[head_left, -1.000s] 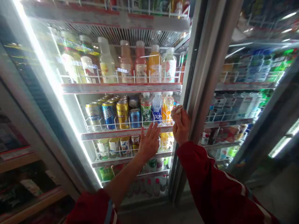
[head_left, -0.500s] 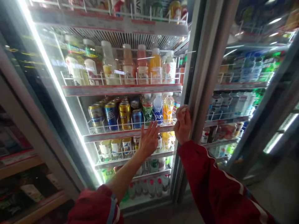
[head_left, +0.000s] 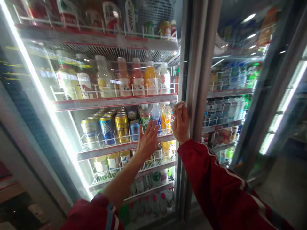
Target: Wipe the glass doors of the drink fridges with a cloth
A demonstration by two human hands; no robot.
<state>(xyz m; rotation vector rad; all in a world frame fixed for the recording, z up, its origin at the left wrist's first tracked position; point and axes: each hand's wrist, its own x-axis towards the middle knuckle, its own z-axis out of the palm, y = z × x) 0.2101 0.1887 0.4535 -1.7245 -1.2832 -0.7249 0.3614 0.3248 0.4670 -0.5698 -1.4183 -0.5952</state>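
A glass-doored drinks fridge (head_left: 115, 103) stands in front of me, with bottles and cans showing through the glass. My right hand (head_left: 181, 126) grips a crumpled pale cloth (head_left: 179, 107) against the glass near the door's right frame (head_left: 198, 95). My left hand (head_left: 149, 139) is spread out, fingers pointing up, at the glass in front of the can and bottle shelf. Behind its fingertips are a blue-labelled bottle (head_left: 155, 114) and a green-labelled bottle (head_left: 145, 116). Whether the left palm presses on the glass, I cannot tell.
A bright light strip (head_left: 43, 92) runs down the left side of the fridge. Gold cans (head_left: 122, 127) and juice bottles (head_left: 138, 80) fill the shelves. Another fridge door with bottles (head_left: 225, 108) is on the right. A dark shelf unit (head_left: 21, 204) stands at lower left.
My view has tilted up and turned slightly right, so the shelves sit lower and further left. The right hand and cloth remain by the door frame, slightly higher against the shelves; the left stays spread.
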